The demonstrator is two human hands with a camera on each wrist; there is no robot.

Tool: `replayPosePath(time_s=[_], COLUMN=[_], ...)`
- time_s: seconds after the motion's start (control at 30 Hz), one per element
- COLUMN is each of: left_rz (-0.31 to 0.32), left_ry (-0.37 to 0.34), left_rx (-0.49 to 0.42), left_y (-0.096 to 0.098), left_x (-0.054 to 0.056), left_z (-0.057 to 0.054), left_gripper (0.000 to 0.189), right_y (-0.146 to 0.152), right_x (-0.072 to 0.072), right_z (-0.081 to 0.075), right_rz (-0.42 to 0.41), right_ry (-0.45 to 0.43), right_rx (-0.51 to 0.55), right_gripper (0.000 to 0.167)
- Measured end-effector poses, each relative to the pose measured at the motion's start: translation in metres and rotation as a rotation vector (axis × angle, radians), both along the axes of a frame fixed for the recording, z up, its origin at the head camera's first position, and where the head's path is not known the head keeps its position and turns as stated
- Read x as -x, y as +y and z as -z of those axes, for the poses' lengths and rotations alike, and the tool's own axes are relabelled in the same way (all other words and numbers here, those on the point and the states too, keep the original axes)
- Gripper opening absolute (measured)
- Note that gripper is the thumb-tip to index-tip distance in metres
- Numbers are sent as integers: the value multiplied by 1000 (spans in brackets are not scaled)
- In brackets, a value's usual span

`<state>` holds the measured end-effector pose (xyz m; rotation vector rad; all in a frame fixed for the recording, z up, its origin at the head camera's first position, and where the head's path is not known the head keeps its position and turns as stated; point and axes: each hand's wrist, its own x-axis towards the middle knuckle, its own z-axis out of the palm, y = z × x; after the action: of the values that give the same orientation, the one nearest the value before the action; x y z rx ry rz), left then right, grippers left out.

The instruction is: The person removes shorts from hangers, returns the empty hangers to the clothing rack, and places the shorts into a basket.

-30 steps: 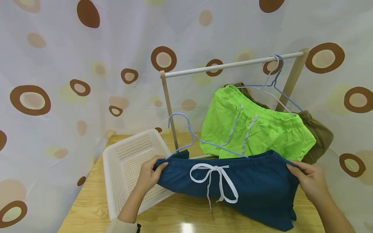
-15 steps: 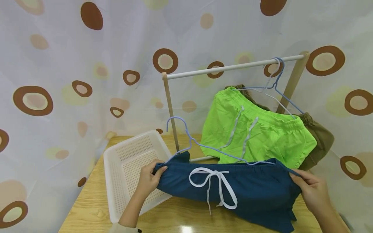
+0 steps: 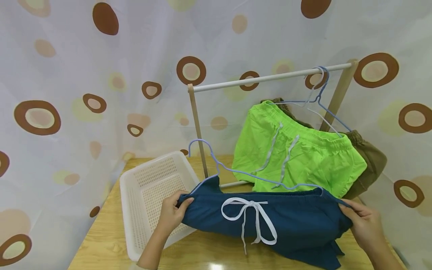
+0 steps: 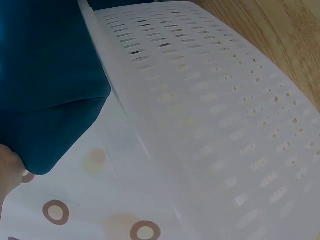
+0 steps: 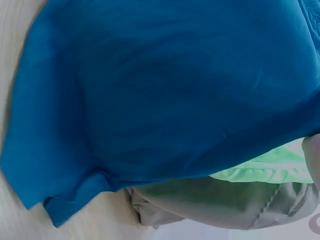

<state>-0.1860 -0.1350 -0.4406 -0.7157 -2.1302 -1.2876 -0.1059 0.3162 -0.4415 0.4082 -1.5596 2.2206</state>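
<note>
A pair of navy blue shorts with a white drawstring bow is stretched wide between both hands. My left hand pinches the waistband's left end, thumb in front. At the other end, my right hand grips the waistband between thumb and fingers. A lilac hanger has its arms down inside the waistband, with its hook free and pointing up to the left. In the right wrist view the blue cloth fills most of the frame; in the left wrist view a corner of it hangs beside the basket.
A white plastic basket stands at left on the wooden table. Behind the shorts is a rack with a white rail. Bright green shorts and brown shorts hang at its right end.
The shorts and both hands have moved slightly lower in view. The hanger's right arm has slipped inside the waistband's right end, and its hook has shifted left and down.
</note>
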Motion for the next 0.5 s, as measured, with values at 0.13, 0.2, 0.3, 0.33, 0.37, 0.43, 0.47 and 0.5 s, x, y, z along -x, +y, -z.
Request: replayPosePath(time_s=[0.13, 0.2, 0.3, 0.33, 0.37, 0.43, 0.47, 0.5], left_rz=[-14, -14, -8, -4, 7, 26, 32, 34], left_ry=[-3, -4, -12, -15, -21, -29, -31, -34], left_rx=[-8, -13, -17, -20, -25, -34, -37, -42], left_y=[1, 1, 0, -1, -1, -1, -1, -1], left_x=[-1, -2, -5, -6, -7, -9, -9, -10], left_z=[-1, -2, -2, -2, -2, -2, -2, -2], left_gripper=[7, 9, 10, 11, 11, 12, 13, 14], right_y=[-2, -2, -2, -3, -3, -3, -2, -2], right_x=[-2, -1, 1, 2, 3, 4, 5, 6], right_z=[2, 4, 7, 8, 9, 11, 12, 12], right_rz=[-57, -102, -133, -141, -144, -152, -156, -160], right_ry=[9, 31, 43, 49, 52, 55, 57, 57], right_rx=[10, 59, 125, 136, 143, 158, 160, 160], right_gripper=[48, 48, 49, 49, 49, 49, 49, 48])
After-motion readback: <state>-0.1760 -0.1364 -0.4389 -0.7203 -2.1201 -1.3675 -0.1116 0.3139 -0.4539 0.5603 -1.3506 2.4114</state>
